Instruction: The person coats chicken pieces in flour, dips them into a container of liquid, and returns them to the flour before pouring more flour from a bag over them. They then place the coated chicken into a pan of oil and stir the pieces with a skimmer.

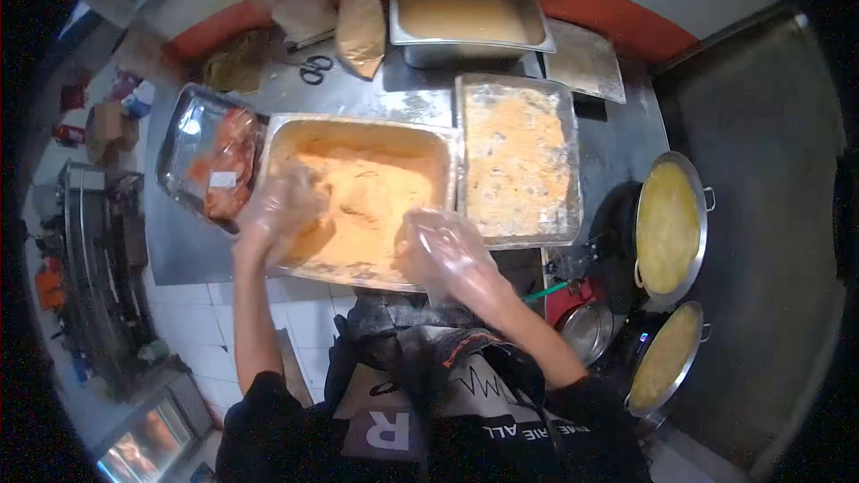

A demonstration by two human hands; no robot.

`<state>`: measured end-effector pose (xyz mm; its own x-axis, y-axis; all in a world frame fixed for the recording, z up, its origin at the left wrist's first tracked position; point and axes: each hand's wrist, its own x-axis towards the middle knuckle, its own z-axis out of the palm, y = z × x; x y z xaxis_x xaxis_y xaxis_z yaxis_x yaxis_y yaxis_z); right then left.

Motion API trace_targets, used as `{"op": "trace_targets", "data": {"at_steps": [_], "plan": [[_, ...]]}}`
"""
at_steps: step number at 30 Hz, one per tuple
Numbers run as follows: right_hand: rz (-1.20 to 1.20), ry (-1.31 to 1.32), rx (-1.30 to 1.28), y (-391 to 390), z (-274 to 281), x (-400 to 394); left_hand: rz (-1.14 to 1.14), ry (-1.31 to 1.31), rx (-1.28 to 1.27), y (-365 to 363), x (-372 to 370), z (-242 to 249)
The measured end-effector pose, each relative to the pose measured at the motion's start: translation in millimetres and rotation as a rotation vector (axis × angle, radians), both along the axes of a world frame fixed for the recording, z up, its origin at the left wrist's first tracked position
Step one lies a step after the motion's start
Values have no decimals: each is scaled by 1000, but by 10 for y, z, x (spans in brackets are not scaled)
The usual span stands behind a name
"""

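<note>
1. left hand (282, 201) in clear plastic glove, down in the flour tray (358, 134), fingers curled into the orange breading mix (376, 197); what it grasps cannot be told.
2. right hand (443, 250) gloved, at the tray's near rim, loosely curled, grip unclear.
3. tray sits mid worktop (617, 143), coated sheet pan (519, 156) touching its right side.
4. foil-wrapped raw meat tray (210, 156) on the left.

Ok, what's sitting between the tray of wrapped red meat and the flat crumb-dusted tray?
The head view shows the deep pan of orange breading, with both gloved hands in it.

Clear plastic gloves on left hand (284, 206), right hand (445, 255); black short-sleeved shirt, apparently printed.
</note>
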<state>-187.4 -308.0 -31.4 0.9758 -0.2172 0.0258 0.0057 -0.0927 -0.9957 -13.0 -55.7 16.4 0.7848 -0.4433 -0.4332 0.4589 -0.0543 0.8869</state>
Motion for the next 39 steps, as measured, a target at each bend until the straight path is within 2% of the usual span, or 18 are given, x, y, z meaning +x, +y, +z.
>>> {"op": "trace_targets", "data": {"at_steps": [1, 3, 4, 6, 11, 17, 19, 20, 22, 23, 25, 29, 31, 32, 33, 35, 36, 39], "plan": [[6, 8, -5, 90, 9, 138, -191, -225, 283, 95, 18, -298], [355, 244, -793, 216, 115, 543, -467, -709, 674, 78, -3, -680], [353, 243, -803, 315, 165, 657, -544, -973, 776, -72, -80, -771], [1058, 280, -1359, 502, 252, 849, -522, -866, 756, -243, -125, -890], [1014, 223, -1464, 621, -250, 721, -572, -680, 765, -323, 21, -1249], [919, 57, -1207, 467, -401, 653, -669, -722, 691, -351, 254, -1254], [455, -461, -2054, 406, -313, 523, -648, -535, 450, -336, 272, -1247], [447, -447, -2056, 365, -428, 520, -661, -539, 447, -340, 253, -1356], [418, -11, -1303, 239, -769, 552, -443, -514, 458, -358, 223, -1654], [405, -6, -1302, 240, -729, 562, -455, -520, 457, -342, 225, -1634], [67, 188, -294, 269, -659, 538, -358, -453, 362, -287, 203, -1600], [51, 300, -679, 294, 396, 513, -501, -647, 604, -166, 55, -204], [-240, 82, -41, 434, 388, 428, -267, -619, 421, -60, -19, -76], [-94, -76, -852, 374, 386, 493, -197, -829, 451, -38, 7, -431], [-110, -64, -849, 430, 342, 442, -217, -828, 448, 15, -23, -482], [-180, 256, -142, 474, 177, 530, -378, -976, 624, 30, 25, -483], [-222, 229, -157, 421, 39, 662, -339, -867, 532, -25, -23, -132], [-8, 92, 17, 595, -377, 395, -279, -889, 536, 104, -127, -479]]}}
